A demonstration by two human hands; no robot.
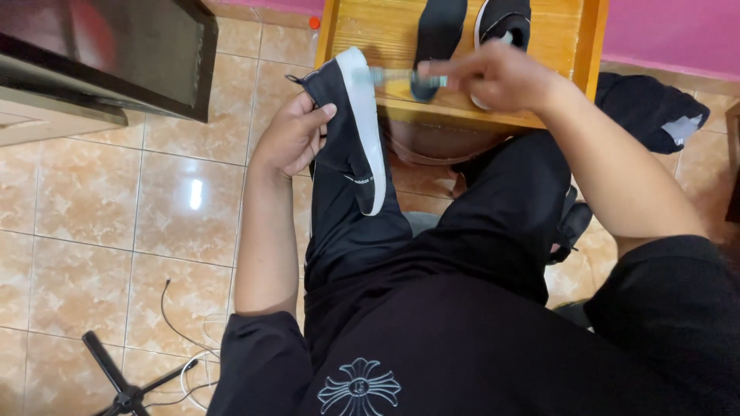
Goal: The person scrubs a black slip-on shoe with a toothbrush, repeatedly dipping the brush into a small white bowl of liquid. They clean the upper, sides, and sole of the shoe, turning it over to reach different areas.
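Wooden tabletop [563, 31], top centre: carries second black shoe [505, 19] and dark insole [439, 35], parked within reach.
Black slip-on shoe [351, 131], centre-left, over lap: white sole turned up and out, prob. for access.
Left hand [293, 135]: fingers wrapped round shoe upper.
Right hand [497, 77], top centre: fingers pinched on blurred pale stick-like tool [397, 75], tip near sole.

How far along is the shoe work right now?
Done: an insole lies out on the wooden table. In hand: left hand holds a black shoe sole-side out; right hand moves a blurred brush-like tool near its sole. Left: the second shoe waits on the table.
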